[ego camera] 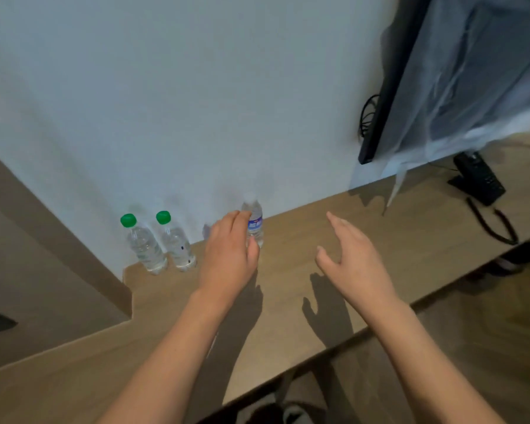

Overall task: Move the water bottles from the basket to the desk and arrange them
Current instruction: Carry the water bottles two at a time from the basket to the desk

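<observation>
Two clear water bottles with green caps (143, 244) (175, 240) stand side by side at the back left of the wooden desk (303, 240), against the white wall. To their right stands a third bottle with a blue label and a white cap (254, 220). My left hand (230, 255) is curled around this bottle, fingers behind it and thumb at its front. Another bottle partly shows behind my left hand. My right hand (354, 257) hovers over the desk to the right, fingers spread, holding nothing. The basket is not in view.
A wall-mounted screen (380, 102) draped in plastic film hangs at the upper right. A black telephone (479, 179) with a coiled cord sits at the desk's far right. The desk's front edge runs diagonally; floor lies below it.
</observation>
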Tool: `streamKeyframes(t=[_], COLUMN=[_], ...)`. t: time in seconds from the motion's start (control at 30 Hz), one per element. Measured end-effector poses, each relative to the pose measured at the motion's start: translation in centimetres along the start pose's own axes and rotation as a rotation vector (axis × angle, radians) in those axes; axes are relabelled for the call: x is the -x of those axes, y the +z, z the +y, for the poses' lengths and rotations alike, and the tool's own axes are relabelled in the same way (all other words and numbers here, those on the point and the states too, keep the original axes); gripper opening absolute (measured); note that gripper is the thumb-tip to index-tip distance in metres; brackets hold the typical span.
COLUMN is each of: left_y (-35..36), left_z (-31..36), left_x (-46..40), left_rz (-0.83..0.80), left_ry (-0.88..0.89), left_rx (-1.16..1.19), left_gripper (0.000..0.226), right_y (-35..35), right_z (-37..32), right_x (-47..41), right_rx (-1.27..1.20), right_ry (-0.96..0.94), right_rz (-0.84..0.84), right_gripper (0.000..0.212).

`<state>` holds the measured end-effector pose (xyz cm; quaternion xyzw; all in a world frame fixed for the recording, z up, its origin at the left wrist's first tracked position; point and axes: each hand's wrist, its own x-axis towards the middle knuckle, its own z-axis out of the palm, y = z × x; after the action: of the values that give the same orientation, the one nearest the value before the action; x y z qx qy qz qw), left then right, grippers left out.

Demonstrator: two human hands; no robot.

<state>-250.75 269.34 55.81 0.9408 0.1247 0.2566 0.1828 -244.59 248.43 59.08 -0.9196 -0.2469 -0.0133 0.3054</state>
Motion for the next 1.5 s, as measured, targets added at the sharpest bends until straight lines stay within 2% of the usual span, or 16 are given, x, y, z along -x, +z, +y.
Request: streamKeyframes(t=[0.17, 0.3, 0.6, 0.87, 1.03, 1.2, 1.5], left_y=[3.0, 7.6, 21.3, 29.3, 35.3, 43.3, 54.9], left_z=[7.1, 14.6, 42.5, 59.0, 65.7, 72.5, 89.1], left_x=[-1.1, -2.6, -4.2, -4.7, -7.7, -12.5, -24.4], left_rz=[-0.037, -0.108, -0.195, -0.273, -0.321, -0.345, -0.327], left_ry=[0.140, 0.278, 0.621, 0.756, 0.815, 0.815, 0.851], left_rx=[0.055, 0.065, 0.239, 0.301, 0.310, 0.327, 0.424], left_gripper=[0.044, 0.042, 0.041, 0.039, 0.037, 0.037, 0.036], right_y=[-4.5, -9.1, -24.3, -32.7, -36.6, -40.8, -53.2], right_z=[5.1, 11.7, 31.7, 44.3, 51.1, 59.6, 75.4], right_x=[3.2, 5.9, 13.4, 17.1, 15.3, 10.8, 0.5], right_rx=[0.000, 0.049, 0.150, 0.126, 0.065, 0.117, 0.194], right_ry=[0.109, 0.221, 0.509, 0.704, 0.768, 0.784, 0.813], right_rz=[0.104, 0.190, 0.442, 0.491, 0.560, 0.530, 0.570], right_gripper=[0.064, 0.060, 0.056, 0.063, 0.066, 0.062, 0.062])
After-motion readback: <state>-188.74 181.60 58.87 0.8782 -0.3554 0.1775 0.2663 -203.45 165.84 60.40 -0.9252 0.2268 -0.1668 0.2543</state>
